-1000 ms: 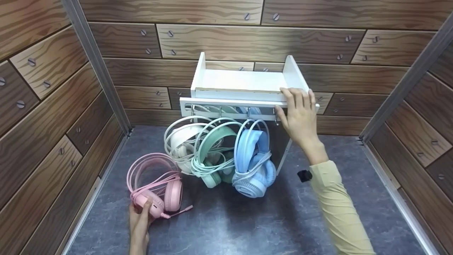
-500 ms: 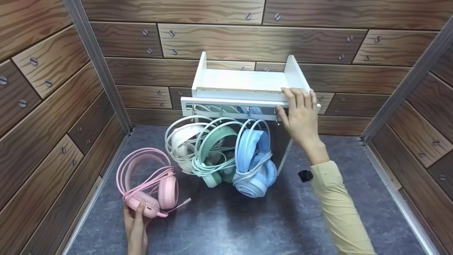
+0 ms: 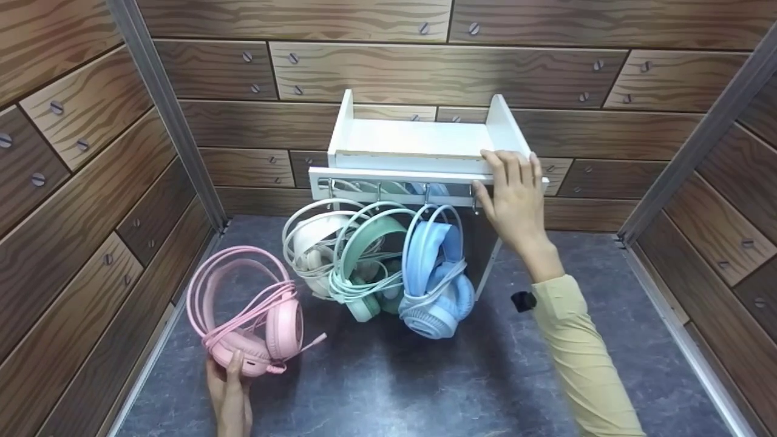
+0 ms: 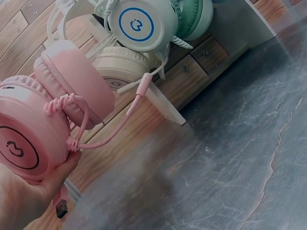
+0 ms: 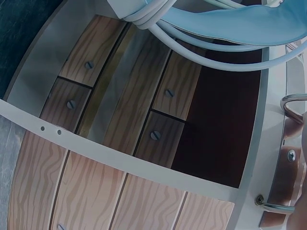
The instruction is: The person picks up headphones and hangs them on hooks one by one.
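In my left hand [image 3: 229, 388] I hold a pink headset [image 3: 283, 328] by one ear cup, its cable wound round it and its thin microphone boom pointing right. In the left wrist view a USB plug [image 4: 61, 209] dangles below that headset. My right hand [image 3: 516, 200] rests on the right end of the white rack's front rail [image 3: 394, 175], fingers over the top edge. From hooks on that rail hang a white headset [image 3: 315, 230], a green headset [image 3: 370, 237] and a blue headset [image 3: 425, 261]. The rightmost hook [image 3: 475, 203], beside my right thumb, bears nothing.
The white rack's upper shelf [image 3: 413, 136] has raised sides and stands against the wood-patterned back wall [image 3: 449, 73]. Similar side walls [image 3: 728, 200] with metal corner strips enclose the dark grey marbled floor [image 3: 388, 388].
My left hand has drawn the pink headset leftward and slightly up, away from the white headset, opening a gap between them. The right hand and the hanging headsets stay in place.
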Demonstrator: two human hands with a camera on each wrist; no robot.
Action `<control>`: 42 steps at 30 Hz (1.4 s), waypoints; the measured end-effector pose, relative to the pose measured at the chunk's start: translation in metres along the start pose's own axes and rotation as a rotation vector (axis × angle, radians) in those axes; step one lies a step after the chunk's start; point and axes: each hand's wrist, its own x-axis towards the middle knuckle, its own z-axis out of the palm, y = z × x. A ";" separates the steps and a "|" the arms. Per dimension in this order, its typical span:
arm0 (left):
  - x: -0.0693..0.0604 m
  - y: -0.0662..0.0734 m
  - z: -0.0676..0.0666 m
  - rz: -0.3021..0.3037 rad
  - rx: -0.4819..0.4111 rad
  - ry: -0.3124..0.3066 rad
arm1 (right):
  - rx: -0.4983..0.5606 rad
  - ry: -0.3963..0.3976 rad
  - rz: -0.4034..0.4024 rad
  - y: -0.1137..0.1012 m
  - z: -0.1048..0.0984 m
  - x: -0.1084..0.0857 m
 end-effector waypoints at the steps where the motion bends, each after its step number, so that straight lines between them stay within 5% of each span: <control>1: -0.001 0.001 0.000 0.005 -0.004 -0.002 | -0.001 0.001 0.000 0.000 0.000 0.000; 13: -0.007 0.011 0.004 0.068 -0.107 -0.011 | -0.002 -0.006 0.010 0.001 -0.001 -0.002; 25: -0.014 0.017 0.005 0.091 -0.100 -0.017 | 0.000 -0.006 0.013 0.001 -0.001 -0.002; 42: -0.026 0.026 0.012 0.150 -0.201 -0.034 | -0.003 -0.007 0.004 0.001 0.000 0.000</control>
